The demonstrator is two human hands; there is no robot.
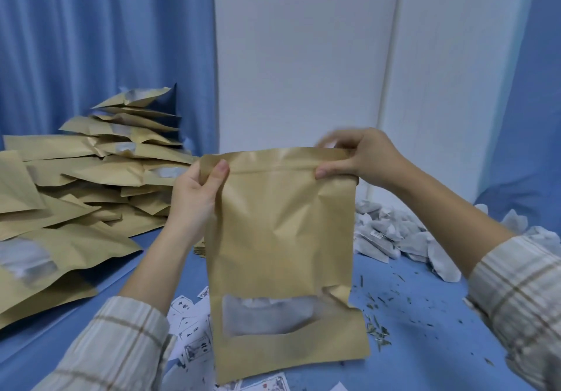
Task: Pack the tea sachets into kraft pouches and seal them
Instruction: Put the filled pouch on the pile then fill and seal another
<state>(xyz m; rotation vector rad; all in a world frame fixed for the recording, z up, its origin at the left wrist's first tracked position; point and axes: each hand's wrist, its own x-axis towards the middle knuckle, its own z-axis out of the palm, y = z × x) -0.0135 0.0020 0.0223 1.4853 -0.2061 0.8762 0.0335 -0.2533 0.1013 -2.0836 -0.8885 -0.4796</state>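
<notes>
Heaped tan kraft pouches (91, 178) lie far left, clear of the work. Upright brown windowed pouch (282, 238) stands mid-table, left hand (194, 196) and right hand (361, 156) pinching its top corners; press evenly along the zip. White tea sachets (391, 232) wait right.

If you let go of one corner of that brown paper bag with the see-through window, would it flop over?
Probably it would sag. The brown kraft pouch already shows creases and a crumpled spot near its window, so the paper bends easily. It looks light: the left hand and right hand hold it up by pinching only the top strip. The sachets sit low, so the bottom likely swings down.
</notes>
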